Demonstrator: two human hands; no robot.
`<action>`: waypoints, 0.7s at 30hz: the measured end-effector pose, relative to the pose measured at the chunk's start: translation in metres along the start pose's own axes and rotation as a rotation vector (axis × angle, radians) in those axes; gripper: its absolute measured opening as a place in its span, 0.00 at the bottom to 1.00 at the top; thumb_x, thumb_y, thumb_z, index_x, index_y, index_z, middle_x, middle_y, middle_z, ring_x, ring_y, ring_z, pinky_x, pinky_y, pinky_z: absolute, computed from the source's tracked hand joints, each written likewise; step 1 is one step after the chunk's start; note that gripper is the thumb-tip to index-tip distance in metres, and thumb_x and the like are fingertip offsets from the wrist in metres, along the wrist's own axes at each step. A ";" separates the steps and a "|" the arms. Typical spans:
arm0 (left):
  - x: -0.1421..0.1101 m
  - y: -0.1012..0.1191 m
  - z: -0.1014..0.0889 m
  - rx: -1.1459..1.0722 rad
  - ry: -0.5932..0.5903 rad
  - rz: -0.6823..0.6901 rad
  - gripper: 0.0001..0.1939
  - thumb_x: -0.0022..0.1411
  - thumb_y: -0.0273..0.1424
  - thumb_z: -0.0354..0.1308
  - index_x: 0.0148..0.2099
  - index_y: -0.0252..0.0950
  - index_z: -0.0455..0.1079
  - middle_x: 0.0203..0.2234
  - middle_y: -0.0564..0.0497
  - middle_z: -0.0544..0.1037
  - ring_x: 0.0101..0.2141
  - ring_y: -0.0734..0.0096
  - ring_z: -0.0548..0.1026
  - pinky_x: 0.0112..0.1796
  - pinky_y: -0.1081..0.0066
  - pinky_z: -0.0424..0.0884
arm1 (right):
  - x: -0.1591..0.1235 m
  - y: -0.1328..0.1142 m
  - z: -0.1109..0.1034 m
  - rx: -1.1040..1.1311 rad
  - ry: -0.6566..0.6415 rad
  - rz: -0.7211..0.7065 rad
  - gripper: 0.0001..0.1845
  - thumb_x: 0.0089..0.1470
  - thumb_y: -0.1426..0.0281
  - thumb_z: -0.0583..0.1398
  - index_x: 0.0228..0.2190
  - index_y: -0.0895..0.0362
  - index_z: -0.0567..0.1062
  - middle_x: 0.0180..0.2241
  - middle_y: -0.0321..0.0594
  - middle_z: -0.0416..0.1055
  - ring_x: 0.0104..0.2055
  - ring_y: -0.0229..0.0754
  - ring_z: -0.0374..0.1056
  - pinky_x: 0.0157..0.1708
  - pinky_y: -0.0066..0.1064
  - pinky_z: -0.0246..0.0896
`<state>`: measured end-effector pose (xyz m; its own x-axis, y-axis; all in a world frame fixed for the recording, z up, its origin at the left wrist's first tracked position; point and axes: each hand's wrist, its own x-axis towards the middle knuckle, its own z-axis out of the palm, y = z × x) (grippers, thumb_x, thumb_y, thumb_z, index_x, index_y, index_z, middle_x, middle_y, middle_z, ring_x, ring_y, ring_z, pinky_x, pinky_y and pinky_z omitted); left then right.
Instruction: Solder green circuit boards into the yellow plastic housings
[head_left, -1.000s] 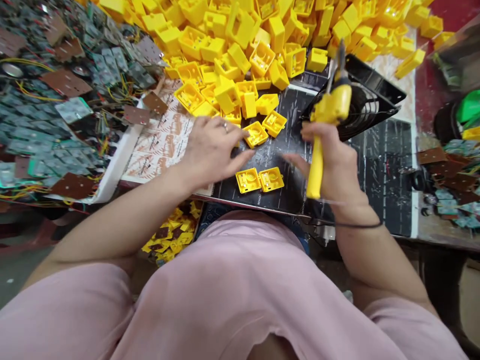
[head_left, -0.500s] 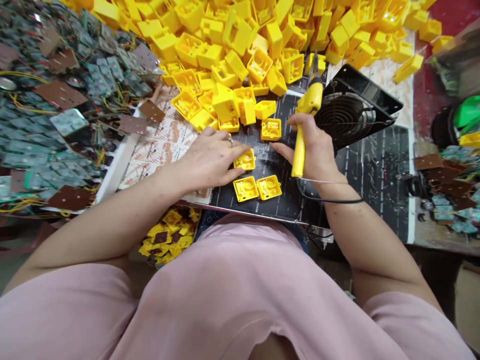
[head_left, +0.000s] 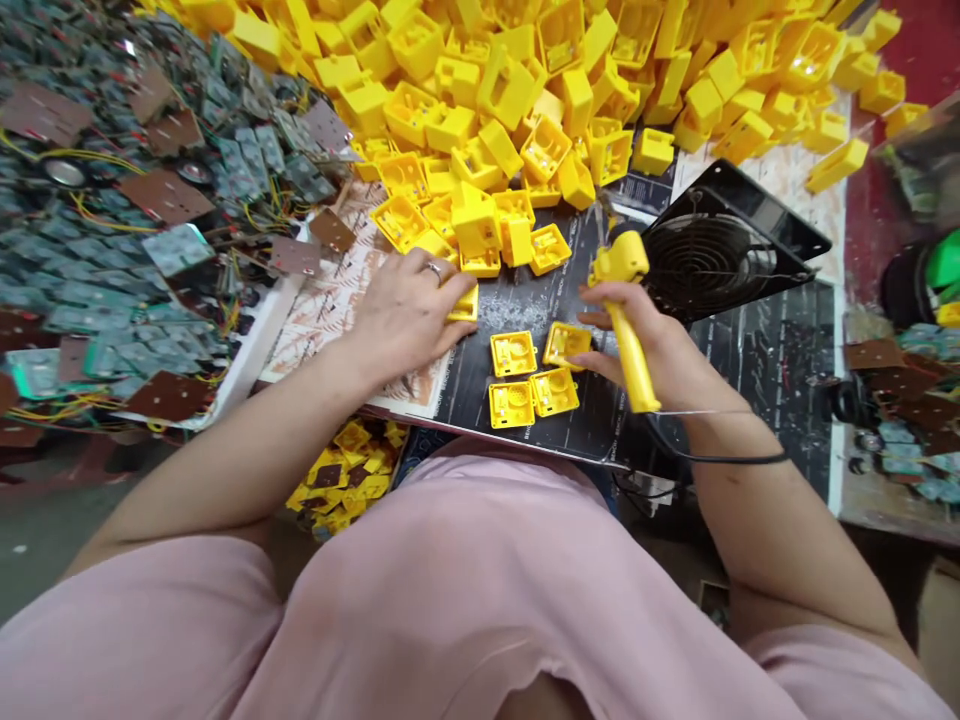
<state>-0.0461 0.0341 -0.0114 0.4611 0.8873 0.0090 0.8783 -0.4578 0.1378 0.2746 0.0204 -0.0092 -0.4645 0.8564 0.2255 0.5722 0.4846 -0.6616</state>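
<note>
My right hand is wrapped round a yellow soldering gun, its tip pointing away from me. A cable and a thin wire trail from the handle's lower end. One finger of this hand reaches to a small yellow plastic case. Beside it, open side up, lie a case in the back row, a front-left case and a front-right case. My left hand, a ring on one finger, grips another yellow case, partly hidden by the fingers.
A heap of yellow cases covers the back of the black work surface. Circuit boards with wires are piled at the left. A black fan stands tilted beyond my right hand. More boards lie far right.
The case near my right fingers has come towards me, beside the other cases. My left hand has left the back-row case and now grips another near the heap. The view has shifted slightly.
</note>
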 end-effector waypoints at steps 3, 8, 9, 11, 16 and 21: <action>-0.008 0.000 -0.005 -0.240 -0.018 -0.039 0.33 0.73 0.53 0.46 0.66 0.38 0.72 0.47 0.42 0.83 0.48 0.51 0.79 0.50 0.57 0.75 | 0.013 -0.011 -0.002 -0.021 0.070 -0.055 0.25 0.67 0.57 0.65 0.59 0.47 0.64 0.63 0.45 0.74 0.57 0.49 0.80 0.53 0.40 0.80; -0.020 0.006 -0.012 -0.315 -0.188 -0.122 0.33 0.74 0.47 0.36 0.65 0.40 0.74 0.32 0.49 0.83 0.33 0.61 0.81 0.36 0.67 0.73 | 0.087 -0.019 0.023 -0.291 -0.014 -0.152 0.30 0.59 0.70 0.71 0.59 0.51 0.70 0.60 0.43 0.76 0.65 0.52 0.73 0.68 0.49 0.68; -0.023 0.008 -0.013 -0.224 -0.213 -0.149 0.32 0.74 0.45 0.36 0.62 0.40 0.76 0.33 0.48 0.83 0.34 0.59 0.82 0.37 0.65 0.73 | 0.100 -0.020 0.027 -0.326 -0.060 -0.157 0.29 0.59 0.73 0.70 0.60 0.51 0.71 0.59 0.43 0.77 0.64 0.53 0.73 0.68 0.51 0.66; -0.029 0.009 -0.015 -0.043 -0.249 -0.207 0.30 0.74 0.43 0.38 0.56 0.40 0.80 0.37 0.45 0.85 0.39 0.53 0.83 0.39 0.61 0.75 | 0.112 -0.020 0.031 -0.376 -0.097 -0.145 0.25 0.62 0.75 0.65 0.60 0.53 0.72 0.56 0.45 0.79 0.61 0.54 0.74 0.66 0.53 0.68; -0.059 -0.007 -0.013 -0.092 -0.077 -0.108 0.32 0.76 0.42 0.39 0.68 0.33 0.74 0.64 0.35 0.76 0.57 0.43 0.79 0.53 0.49 0.78 | 0.079 -0.022 0.025 -0.355 0.067 -0.085 0.24 0.62 0.70 0.66 0.58 0.55 0.71 0.49 0.48 0.80 0.50 0.51 0.78 0.54 0.46 0.76; -0.074 -0.007 0.002 -0.150 0.002 0.169 0.26 0.74 0.42 0.55 0.64 0.31 0.75 0.55 0.37 0.82 0.53 0.47 0.80 0.54 0.52 0.79 | 0.045 -0.027 0.049 0.250 0.072 -0.192 0.25 0.64 0.60 0.68 0.58 0.46 0.67 0.58 0.40 0.75 0.55 0.46 0.79 0.57 0.43 0.79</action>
<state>-0.0866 -0.0287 -0.0149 0.5999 0.7987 0.0465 0.7596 -0.5869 0.2804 0.2048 0.0365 -0.0163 -0.4940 0.7683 0.4070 0.2912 0.5873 -0.7552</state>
